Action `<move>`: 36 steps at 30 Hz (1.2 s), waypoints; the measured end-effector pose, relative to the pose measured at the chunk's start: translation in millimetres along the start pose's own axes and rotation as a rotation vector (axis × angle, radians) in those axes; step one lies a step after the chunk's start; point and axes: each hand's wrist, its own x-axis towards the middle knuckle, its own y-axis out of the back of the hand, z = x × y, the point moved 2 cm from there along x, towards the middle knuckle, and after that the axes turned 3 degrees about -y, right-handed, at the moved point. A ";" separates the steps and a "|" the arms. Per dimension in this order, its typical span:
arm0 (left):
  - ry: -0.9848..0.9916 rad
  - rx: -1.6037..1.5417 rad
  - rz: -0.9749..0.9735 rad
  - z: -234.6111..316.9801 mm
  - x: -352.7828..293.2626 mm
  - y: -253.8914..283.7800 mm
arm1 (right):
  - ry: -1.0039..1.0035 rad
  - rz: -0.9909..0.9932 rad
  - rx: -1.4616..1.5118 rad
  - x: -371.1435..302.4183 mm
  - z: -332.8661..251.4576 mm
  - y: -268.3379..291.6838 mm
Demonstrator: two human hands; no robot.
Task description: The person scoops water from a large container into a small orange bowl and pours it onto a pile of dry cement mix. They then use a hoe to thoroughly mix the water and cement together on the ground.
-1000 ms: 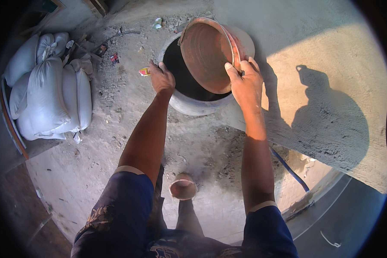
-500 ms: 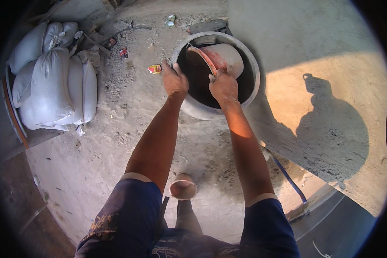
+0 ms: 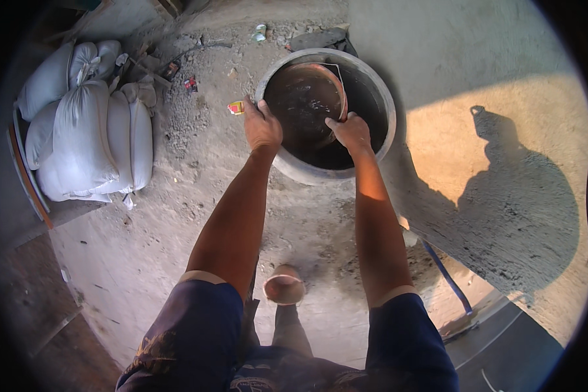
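Observation:
A wide grey concrete ring (image 3: 380,98) stands on the dusty ground, dark inside. A brown metal pan (image 3: 304,98) sits down inside it, tilted. My right hand (image 3: 351,132) grips the pan's near rim inside the ring. My left hand (image 3: 262,126) rests on the ring's left rim, fingers curled over the edge. Both forearms reach forward from the lower edge of the view.
Several filled white sacks (image 3: 88,140) are piled at the left. Small litter, including a red and yellow wrapper (image 3: 236,108), lies beside the ring. A blue strap (image 3: 447,277) lies at lower right by a concrete edge. A foot (image 3: 284,287) shows below.
The pan, held up and tilted over the ring a second ago, has been lowered inside it. My right hand went down with it; my left hand stayed on the rim.

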 end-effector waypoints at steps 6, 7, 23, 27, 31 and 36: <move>-0.015 0.050 0.035 -8.4 1.3 -8.8 | 0.023 0.316 0.156 49.8 -18.4 21.2; -0.024 0.059 0.039 -9.9 2.4 -9.0 | -0.016 0.298 0.118 55.7 -22.7 23.9; -0.061 0.080 0.054 -15.4 6.7 -4.2 | 0.383 0.335 -0.209 47.5 -65.4 -12.3; -0.007 0.048 -0.007 -4.7 1.4 -5.7 | 0.203 0.200 -0.186 68.9 -35.8 -18.5; -0.029 0.070 0.011 -5.5 1.3 -5.1 | 0.133 0.303 -0.158 70.9 -25.0 -27.1; -0.018 0.049 0.007 -8.3 0.8 -11.6 | 0.076 0.003 0.321 88.4 -35.9 -21.7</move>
